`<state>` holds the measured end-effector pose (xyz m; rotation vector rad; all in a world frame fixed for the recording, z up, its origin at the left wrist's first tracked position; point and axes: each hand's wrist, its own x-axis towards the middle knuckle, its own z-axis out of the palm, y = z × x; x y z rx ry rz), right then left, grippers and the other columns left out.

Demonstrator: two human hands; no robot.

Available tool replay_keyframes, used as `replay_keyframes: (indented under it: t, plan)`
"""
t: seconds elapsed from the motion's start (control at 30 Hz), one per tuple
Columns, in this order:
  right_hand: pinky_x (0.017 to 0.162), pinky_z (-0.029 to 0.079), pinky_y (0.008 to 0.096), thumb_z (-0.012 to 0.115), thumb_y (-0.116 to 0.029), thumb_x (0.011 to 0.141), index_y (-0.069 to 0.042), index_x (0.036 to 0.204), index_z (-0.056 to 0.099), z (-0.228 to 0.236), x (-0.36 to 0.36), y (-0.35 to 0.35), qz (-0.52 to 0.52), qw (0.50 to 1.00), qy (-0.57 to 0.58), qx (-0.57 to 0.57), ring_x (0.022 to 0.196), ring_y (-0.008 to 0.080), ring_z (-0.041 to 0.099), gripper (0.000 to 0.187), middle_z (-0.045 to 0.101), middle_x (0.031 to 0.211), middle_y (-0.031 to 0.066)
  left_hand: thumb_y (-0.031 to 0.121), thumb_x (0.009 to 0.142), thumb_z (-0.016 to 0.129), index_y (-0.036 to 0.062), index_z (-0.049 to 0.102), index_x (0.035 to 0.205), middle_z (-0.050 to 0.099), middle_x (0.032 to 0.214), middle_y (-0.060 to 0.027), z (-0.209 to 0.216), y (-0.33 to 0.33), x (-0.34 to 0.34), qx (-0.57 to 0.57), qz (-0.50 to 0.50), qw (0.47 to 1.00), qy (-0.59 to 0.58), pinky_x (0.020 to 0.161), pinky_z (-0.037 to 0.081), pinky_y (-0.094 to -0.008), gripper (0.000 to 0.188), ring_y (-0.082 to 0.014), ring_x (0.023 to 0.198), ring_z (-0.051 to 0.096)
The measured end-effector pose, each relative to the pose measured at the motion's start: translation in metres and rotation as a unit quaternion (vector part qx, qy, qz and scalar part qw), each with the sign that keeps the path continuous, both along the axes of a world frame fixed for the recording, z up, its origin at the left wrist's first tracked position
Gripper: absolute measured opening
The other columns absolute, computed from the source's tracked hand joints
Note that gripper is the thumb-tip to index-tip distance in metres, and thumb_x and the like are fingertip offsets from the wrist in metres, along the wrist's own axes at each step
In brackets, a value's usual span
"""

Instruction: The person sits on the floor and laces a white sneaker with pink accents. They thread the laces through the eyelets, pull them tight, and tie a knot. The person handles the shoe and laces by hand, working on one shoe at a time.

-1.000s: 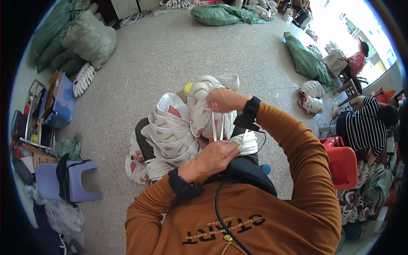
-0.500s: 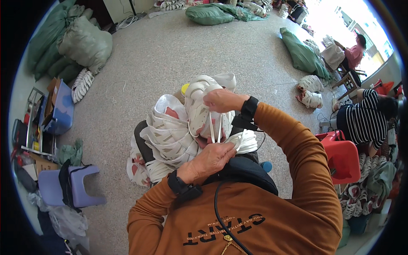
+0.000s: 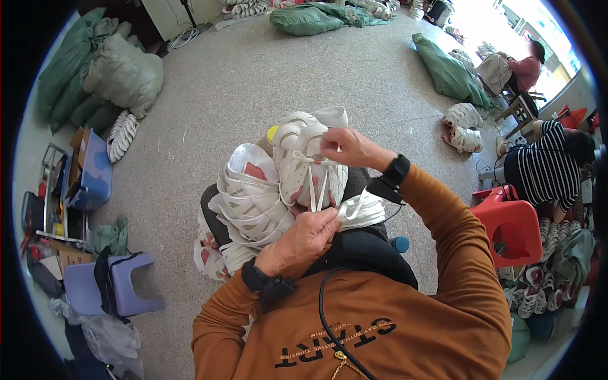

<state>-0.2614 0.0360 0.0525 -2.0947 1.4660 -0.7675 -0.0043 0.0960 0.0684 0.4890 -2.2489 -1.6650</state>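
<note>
A nested stack of white shoe uppers (image 3: 304, 136) rests across my lap, its nearest upper threaded with a white shoelace (image 3: 311, 174). My left hand (image 3: 303, 239) is closed at the near end of that upper, thumb and fingers pinching a white lace. Just to its right lies a bundle of white shoelaces (image 3: 364, 211) on my thigh. Above the right side of the stack hovers my right hand (image 3: 354, 147), fingers curled together; whatever they hold, if anything, is too small to make out. Left of the stack sits a second stack of white uppers (image 3: 250, 201).
A blue-capped bottle (image 3: 399, 244) stands by my right thigh. Purple stool (image 3: 85, 288) and blue bin (image 3: 94, 177) are at left, red stool (image 3: 506, 228) at right. Green sacks (image 3: 443, 69) and shoe uppers lie on the floor. Two people sit at right.
My right hand has moved right, off the upper it was touching, uncovering the lace there. My left hand has shifted slightly left and stays closed at the near end.
</note>
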Motion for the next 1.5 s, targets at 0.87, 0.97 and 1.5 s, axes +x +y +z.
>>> replay_keyframes:
  t: [0.87,0.97,1.5]
  plan:
    - [0.087,0.050,0.0319,0.068,-0.022,0.090,-0.001,0.106,0.071,-0.044,-0.037,0.022,0.000,0.967,-0.204,0.154,0.094,0.0155,0.062,0.027,0.069,0.096,0.0076,0.023,0.108,0.049,0.0003,0.058,0.090,0.056,0.068,-0.0046,0.008,-0.003,-0.004,-0.004,0.019,1.000,0.003,0.061,0.045,-0.0273,0.030,-0.0120,0.064,0.055]
    - [0.085,0.051,0.0334,0.068,-0.026,0.091,-0.002,0.109,0.069,-0.032,-0.031,0.014,-0.049,0.980,-0.171,0.093,0.096,0.0176,0.064,0.030,0.069,0.098,0.0088,0.019,0.107,0.049,-0.0011,0.056,0.091,0.060,0.073,-0.0083,0.008,-0.008,-0.001,0.010,0.038,0.999,-0.028,0.062,0.047,-0.0302,0.026,-0.0153,0.066,0.058]
    - [0.070,0.053,0.0483,0.069,-0.049,0.086,-0.001,0.092,0.068,-0.034,0.024,-0.055,-0.095,0.990,0.095,-0.034,0.077,0.0401,0.068,0.048,0.069,0.080,0.0220,0.030,0.109,0.044,0.0016,0.057,0.089,0.040,0.059,0.0038,0.028,0.040,0.049,0.426,0.040,0.902,0.056,0.071,0.047,-0.0258,0.038,-0.0072,0.054,0.043]
